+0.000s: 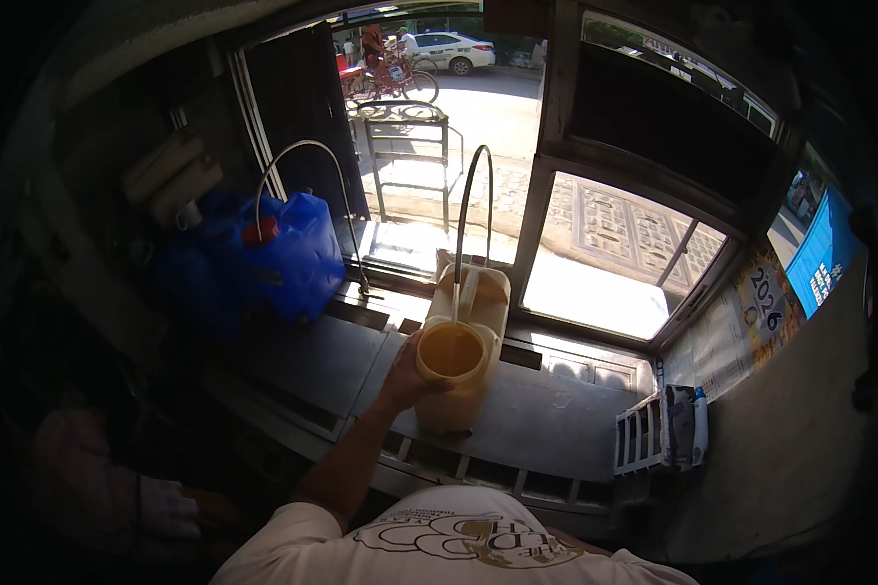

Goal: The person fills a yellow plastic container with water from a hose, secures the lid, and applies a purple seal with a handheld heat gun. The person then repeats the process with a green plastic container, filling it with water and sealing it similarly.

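My left hand (405, 378) grips a round, wide-mouthed yellow plastic container (451, 353) by its left side, its fingers wrapped around the wall. I look down into its open mouth. A thin curved hose (470, 180) arches over from behind, and its lower end comes down at the container's far rim; whether liquid runs from it I cannot tell. Under and behind the container stands a yellowish plastic jerry can (493, 292) with a moulded handle, on a grey metal counter (556, 409). My right hand is not in view.
A blue plastic jug (302, 258) with a red cap (260, 231) stands left, a second curved hose (337, 161) beside it. A white rack (642, 439) is at the right. Beyond the opening are a metal stand (410, 151), a bicycle (415, 86) and a white car (449, 49).
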Demonstrator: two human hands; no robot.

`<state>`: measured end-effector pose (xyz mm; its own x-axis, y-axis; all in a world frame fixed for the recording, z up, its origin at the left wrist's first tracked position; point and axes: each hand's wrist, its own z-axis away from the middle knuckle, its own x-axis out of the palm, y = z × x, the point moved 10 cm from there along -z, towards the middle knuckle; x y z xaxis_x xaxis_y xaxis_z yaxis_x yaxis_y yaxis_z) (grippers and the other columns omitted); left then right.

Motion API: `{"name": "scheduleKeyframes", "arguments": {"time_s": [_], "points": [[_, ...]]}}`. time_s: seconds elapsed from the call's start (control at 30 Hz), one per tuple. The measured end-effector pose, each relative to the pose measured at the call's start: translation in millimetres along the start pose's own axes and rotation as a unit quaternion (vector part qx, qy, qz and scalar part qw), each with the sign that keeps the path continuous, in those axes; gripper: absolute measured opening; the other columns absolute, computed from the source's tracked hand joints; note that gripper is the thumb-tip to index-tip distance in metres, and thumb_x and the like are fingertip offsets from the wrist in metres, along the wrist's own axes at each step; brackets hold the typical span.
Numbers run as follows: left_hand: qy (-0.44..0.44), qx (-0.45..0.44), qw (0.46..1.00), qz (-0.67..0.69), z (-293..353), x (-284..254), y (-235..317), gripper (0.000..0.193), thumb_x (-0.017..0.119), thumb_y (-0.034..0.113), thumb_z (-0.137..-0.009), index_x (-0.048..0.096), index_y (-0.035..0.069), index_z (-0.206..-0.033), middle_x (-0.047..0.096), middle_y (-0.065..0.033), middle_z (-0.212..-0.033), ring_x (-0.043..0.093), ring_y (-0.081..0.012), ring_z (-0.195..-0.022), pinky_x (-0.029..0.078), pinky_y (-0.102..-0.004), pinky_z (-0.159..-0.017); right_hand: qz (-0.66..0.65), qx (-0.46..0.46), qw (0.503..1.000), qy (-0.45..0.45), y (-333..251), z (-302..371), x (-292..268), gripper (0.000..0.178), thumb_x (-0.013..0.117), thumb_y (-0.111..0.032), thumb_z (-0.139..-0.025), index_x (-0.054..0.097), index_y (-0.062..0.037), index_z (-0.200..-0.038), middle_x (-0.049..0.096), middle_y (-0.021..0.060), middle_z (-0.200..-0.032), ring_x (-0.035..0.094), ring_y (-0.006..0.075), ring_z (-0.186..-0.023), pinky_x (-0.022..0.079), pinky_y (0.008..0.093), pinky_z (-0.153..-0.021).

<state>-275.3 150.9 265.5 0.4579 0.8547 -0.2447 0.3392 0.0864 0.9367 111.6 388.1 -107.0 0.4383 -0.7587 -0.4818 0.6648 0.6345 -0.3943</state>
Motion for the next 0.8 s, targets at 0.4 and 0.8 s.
{"name": "scheduleKeyframes", "arguments": {"time_s": [0.4, 0.8], "points": [[0.01, -0.014, 1.0, 0.006, 1, 3, 2, 0.112, 0.094, 0.031, -0.054, 0.034, 0.006, -0.146, 0.046, -0.015, -0.138, 0.043, -0.0303, -0.133, 0.037, -0.0419, -0.111, -0.015, -0.093, 0.996, 0.005, -13, -7, 5, 0.043, 0.063, -0.042, -0.086, 0.074, -0.0043, -0.103, 0.07, 0.0199, -0.106, 0.067, 0.0356, -0.103, 0.051, 0.0429, -0.088], [0.002, 0.016, 1.0, 0.006, -2, 10, 10, 0.112, 0.094, 0.029, -0.055, 0.032, 0.006, -0.146, 0.046, -0.0144, -0.138, 0.044, -0.0286, -0.132, 0.038, -0.0414, -0.11, 0.154, -0.089, 0.98, 0.084, -41, -29, -75, 0.043, 0.075, -0.039, -0.074, 0.075, -0.0029, -0.097, 0.072, 0.0173, -0.101, 0.069, 0.0311, -0.097, 0.053, 0.0389, -0.086]]}}
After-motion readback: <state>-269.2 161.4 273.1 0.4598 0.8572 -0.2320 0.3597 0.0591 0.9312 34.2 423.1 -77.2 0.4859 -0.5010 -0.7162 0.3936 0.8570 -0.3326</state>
